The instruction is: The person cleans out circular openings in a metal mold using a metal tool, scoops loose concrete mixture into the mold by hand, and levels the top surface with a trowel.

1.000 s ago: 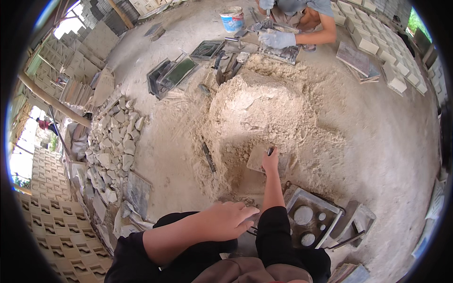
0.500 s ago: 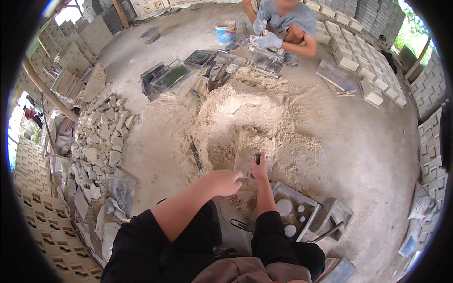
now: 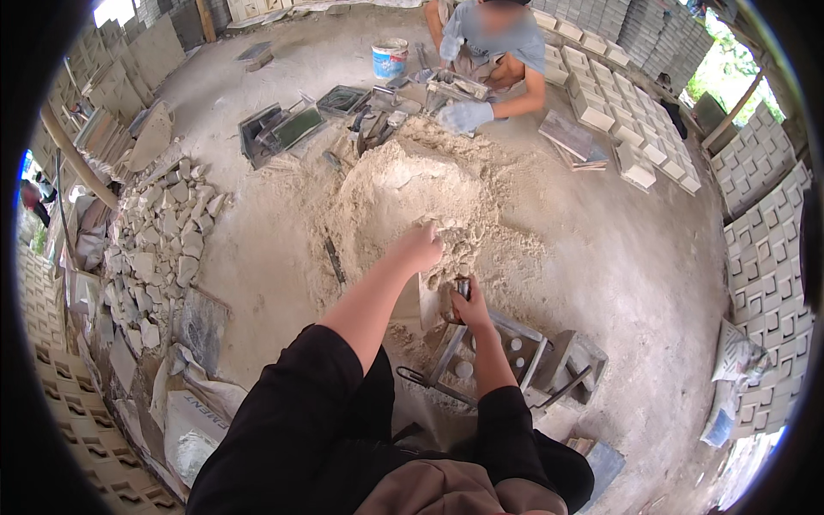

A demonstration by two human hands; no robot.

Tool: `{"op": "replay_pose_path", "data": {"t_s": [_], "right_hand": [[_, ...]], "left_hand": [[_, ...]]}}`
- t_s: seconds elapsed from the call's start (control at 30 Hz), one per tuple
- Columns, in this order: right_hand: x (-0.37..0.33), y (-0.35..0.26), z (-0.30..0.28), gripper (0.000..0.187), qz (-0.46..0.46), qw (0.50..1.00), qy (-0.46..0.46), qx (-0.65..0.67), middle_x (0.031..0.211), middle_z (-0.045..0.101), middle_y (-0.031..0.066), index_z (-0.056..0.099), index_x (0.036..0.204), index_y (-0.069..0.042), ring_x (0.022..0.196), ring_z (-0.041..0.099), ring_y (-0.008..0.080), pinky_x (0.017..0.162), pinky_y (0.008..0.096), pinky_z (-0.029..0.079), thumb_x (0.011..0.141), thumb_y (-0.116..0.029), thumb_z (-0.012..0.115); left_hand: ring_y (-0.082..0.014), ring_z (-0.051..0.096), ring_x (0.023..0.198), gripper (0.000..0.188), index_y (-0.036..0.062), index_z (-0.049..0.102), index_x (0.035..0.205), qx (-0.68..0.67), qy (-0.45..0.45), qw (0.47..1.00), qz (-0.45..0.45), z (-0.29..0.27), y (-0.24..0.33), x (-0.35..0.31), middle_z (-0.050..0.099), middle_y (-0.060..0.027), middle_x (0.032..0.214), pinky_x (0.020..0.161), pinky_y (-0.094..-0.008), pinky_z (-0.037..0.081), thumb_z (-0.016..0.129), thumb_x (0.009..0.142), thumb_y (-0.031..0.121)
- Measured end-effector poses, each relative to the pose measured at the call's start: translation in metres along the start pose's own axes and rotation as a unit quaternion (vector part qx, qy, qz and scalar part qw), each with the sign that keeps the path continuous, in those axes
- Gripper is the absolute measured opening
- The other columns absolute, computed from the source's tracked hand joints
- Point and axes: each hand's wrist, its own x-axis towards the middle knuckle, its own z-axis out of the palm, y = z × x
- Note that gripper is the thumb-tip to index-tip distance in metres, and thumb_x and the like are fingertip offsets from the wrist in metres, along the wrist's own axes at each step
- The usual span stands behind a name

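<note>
My left hand reaches forward to the near edge of a big pile of pale sandy mix, fingers curled down into the loose clumps. Just behind it, my right hand grips the dark handle of a flat trowel. The trowel's blade lies against the foot of the pile, under my left hand. A grey metal block mould with round holes sits right next to my right wrist, beside my knees.
A person in a grey shirt with a gloved hand crouches across the pile beside metal moulds and a bucket. There is a rubble heap on the left and stacked patterned blocks on the right. A dark tool lies on the ground.
My left hand has moved from beside my knee forward onto the pile's edge. My right hand has drawn the trowel back toward the mould.
</note>
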Motion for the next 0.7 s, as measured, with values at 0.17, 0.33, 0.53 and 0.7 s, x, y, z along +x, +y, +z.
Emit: {"op": "replay_pose_path", "data": {"t_s": [0.17, 0.33, 0.53, 0.7], "right_hand": [[0.013, 0.007, 0.022, 0.025, 0.050, 0.992, -0.002, -0.115, 0.059, 0.052, 0.0075, 0.047, 0.089, 0.000, 0.046, 0.050, 0.0148, 0.044, 0.0302, 0.040, 0.076, -0.019, 0.058], [0.023, 0.022, 0.038, 0.044, -0.003, 0.971, 0.044, -0.236, 0.077, 0.057, 0.0173, 0.045, 0.112, 0.002, 0.068, 0.058, 0.0253, 0.063, 0.0347, 0.045, 0.075, -0.019, 0.057], [0.033, -0.012, 0.044, 0.045, -0.010, 0.968, -0.017, -0.252, 0.085, 0.059, 0.0201, 0.044, 0.116, -0.005, 0.079, 0.058, 0.0332, 0.071, 0.0376, 0.044, 0.075, -0.021, 0.057], [0.007, -0.078, 0.017, 0.042, -0.010, 0.958, -0.060, -0.280, 0.081, 0.059, 0.0173, 0.044, 0.114, -0.009, 0.075, 0.058, 0.0276, 0.069, 0.0361, 0.044, 0.076, -0.022, 0.058]], "left_hand": [[-0.0311, 0.039, 0.118, 0.051, 0.0067, 0.029, 0.131, 0.037, -0.043, 0.995, -0.081, 0.004, -0.017, 0.010, 0.036, -0.0154, 0.132, 0.096, -0.0409, 0.034, 0.038, 0.084, 0.023], [-0.0301, 0.035, 0.122, 0.055, 0.0092, 0.025, 0.134, 0.021, -0.083, 0.989, -0.124, -0.006, -0.018, 0.010, 0.032, -0.0128, 0.135, 0.098, -0.0442, 0.031, 0.039, 0.082, 0.019], [-0.0324, 0.029, 0.124, 0.052, 0.0098, 0.028, 0.132, 0.058, -0.043, 0.989, -0.129, -0.007, -0.010, 0.003, 0.030, -0.0123, 0.135, 0.097, -0.0514, 0.028, 0.040, 0.083, 0.021], [-0.0313, 0.034, 0.117, 0.043, 0.0073, 0.037, 0.123, 0.051, 0.075, 0.994, -0.068, -0.006, 0.006, -0.007, 0.035, -0.0148, 0.124, 0.092, -0.0505, 0.033, 0.041, 0.086, 0.028]]}}
